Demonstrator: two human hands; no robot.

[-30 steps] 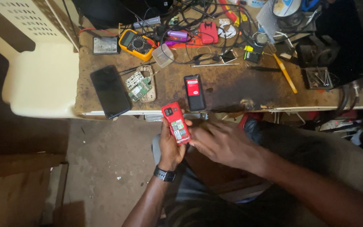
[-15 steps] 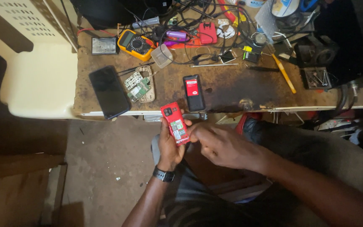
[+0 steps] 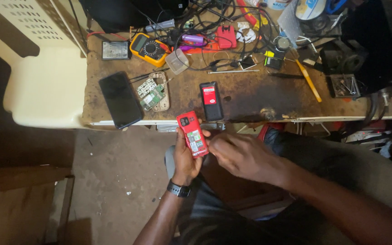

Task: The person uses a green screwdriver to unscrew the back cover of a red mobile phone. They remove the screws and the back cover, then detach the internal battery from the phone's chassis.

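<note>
Far left: cream plastic chair [image 3: 46, 86] pushed against the end of the worn wooden workbench [image 3: 250, 97]. On the bench, left to right: small dark framed panel [image 3: 115, 50] at the back, yellow multimeter [image 3: 149, 49] beside it, black smartphone [image 3: 120, 99] face down near the front edge, opened phone shell with bare circuit boards [image 3: 154, 91] just right of it, clear plastic cup [image 3: 177, 61] behind that, black battery with red label [image 3: 211, 100] lying flat mid-bench, cable tangle [image 3: 223, 27] along the back, yellow-handled tool [image 3: 308, 80] lying diagonally, small tray of metal bits [image 3: 343, 85] at the right. Below the bench edge: left hand [image 3: 186, 159], black watch on the wrist, wrapped around a red phone with its back cover off [image 3: 192, 134], phone tilted, camera end up toward the bench, back facing the camera. Right hand [image 3: 239, 154] sits just right of it, fingers curled, fingertips touching the phone's lower right edge; cannot tell whether it pinches anything small. Phone is held over the lap, clear of the bench, just in front of the black battery.
</note>
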